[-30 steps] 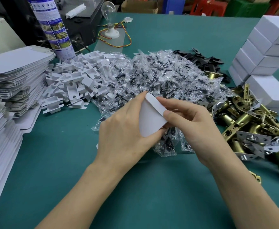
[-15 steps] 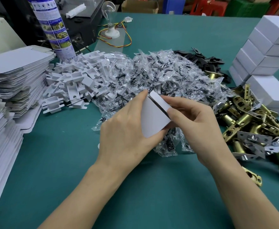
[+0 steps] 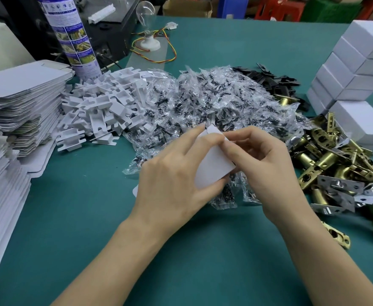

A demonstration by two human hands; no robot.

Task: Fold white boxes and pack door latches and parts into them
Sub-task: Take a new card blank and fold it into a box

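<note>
Teal tabletop [image 3: 247, 40] w/ bare bulb [image 3: 145, 12] at far edge; red stools [image 3: 278, 8], cardboard box [image 3: 187, 7] behind.

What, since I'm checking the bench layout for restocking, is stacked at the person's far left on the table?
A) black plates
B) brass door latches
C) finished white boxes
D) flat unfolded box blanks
D: the flat box blanks are stacked at the far left, while the brass latches and the finished white boxes lie on the right.
</note>
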